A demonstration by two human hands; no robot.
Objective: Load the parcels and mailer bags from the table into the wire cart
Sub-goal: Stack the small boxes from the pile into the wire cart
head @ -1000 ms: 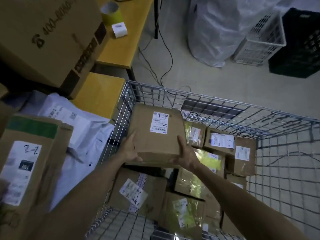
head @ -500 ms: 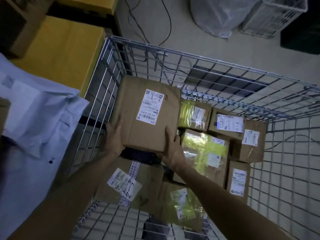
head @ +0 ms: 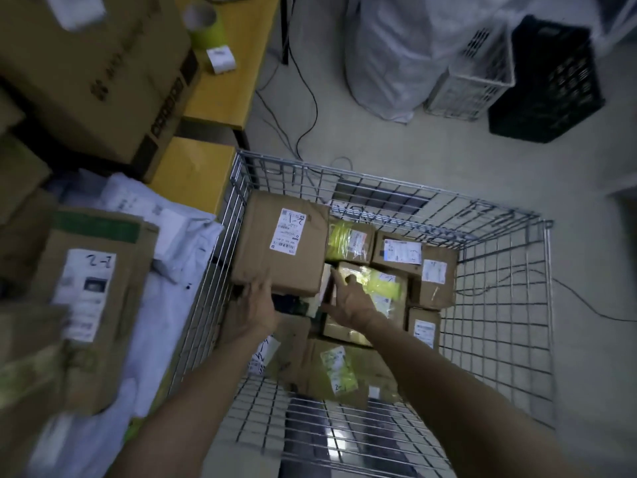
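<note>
A brown cardboard parcel with a white label lies in the far left corner of the wire cart, on top of other parcels. My left hand is at its near edge, fingers spread and just touching it. My right hand is off the parcel, fingers apart, above a parcel wrapped in yellow tape. Several more labelled parcels fill the cart floor. On the yellow table to the left lie white mailer bags and a carton marked 2-2.
A big brown carton, a green tape roll and a small white box sit further back on the table. On the floor beyond the cart are cables, a white sack, a white basket and a black crate.
The labelled parcel went down into the cart's far left corner. My right hand has come off it and opened, and my left hand has loosened to its near edge.
</note>
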